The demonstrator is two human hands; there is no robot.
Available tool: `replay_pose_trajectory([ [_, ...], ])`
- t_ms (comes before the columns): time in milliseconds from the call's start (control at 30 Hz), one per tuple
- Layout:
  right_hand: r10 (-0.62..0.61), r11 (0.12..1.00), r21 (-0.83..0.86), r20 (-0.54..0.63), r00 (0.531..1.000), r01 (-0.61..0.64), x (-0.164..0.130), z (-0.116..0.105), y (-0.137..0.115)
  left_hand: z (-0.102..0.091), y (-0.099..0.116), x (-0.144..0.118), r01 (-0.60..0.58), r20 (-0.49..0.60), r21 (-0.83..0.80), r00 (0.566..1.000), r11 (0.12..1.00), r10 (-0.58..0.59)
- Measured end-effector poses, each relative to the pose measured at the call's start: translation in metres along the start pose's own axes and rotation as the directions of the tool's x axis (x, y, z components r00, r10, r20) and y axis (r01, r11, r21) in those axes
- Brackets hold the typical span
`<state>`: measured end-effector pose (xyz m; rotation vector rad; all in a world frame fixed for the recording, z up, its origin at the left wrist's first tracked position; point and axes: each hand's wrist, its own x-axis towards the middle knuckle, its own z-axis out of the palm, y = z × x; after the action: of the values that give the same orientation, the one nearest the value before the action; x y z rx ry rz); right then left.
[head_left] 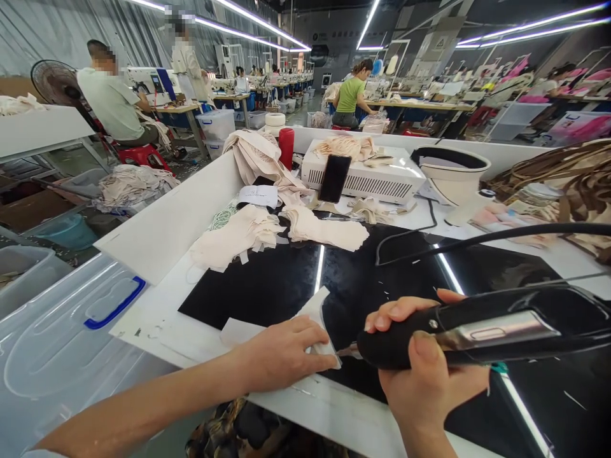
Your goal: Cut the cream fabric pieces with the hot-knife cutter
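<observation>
My left hand (291, 350) is closed on a small white fabric piece (316, 310), its fingers pinching it above the front edge of a black glossy board (267, 286). My right hand (424, 369) is wrapped around a black corded power tool (520, 324) with a silver switch on its body. The tool's thin metal tip (351, 351) points left and reaches the fabric's edge; whether they touch I cannot tell. A flat white piece (238, 332) lies behind my left wrist. Farther back rest a left stack of cream fabric pieces (238, 235) and a right stack (327, 229).
Behind the stacks stand a phone (335, 178), a white vented box (363, 172) and a red cone (286, 147). The tool's black cable (525, 235) runs off to the right. A clear lidded bin (62, 337) stands at the left. Several people sit at sewing tables beyond.
</observation>
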<state>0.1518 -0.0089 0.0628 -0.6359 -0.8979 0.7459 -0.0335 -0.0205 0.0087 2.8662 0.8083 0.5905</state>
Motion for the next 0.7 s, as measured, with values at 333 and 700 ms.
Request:
replay_pose_trajectory([
  [333,0.012,1.000,-0.023,0.008,1.000,-0.012,-0.002,0.000,0.000,0.005,-0.003,-0.002,0.000,-0.047,-0.046,0.999,0.999,-0.002],
  [700,-0.004,1.000,0.002,0.024,1.000,0.004,0.004,0.006,0.011,0.006,-0.005,-0.005,0.008,-0.053,-0.058,0.999,0.998,-0.011],
])
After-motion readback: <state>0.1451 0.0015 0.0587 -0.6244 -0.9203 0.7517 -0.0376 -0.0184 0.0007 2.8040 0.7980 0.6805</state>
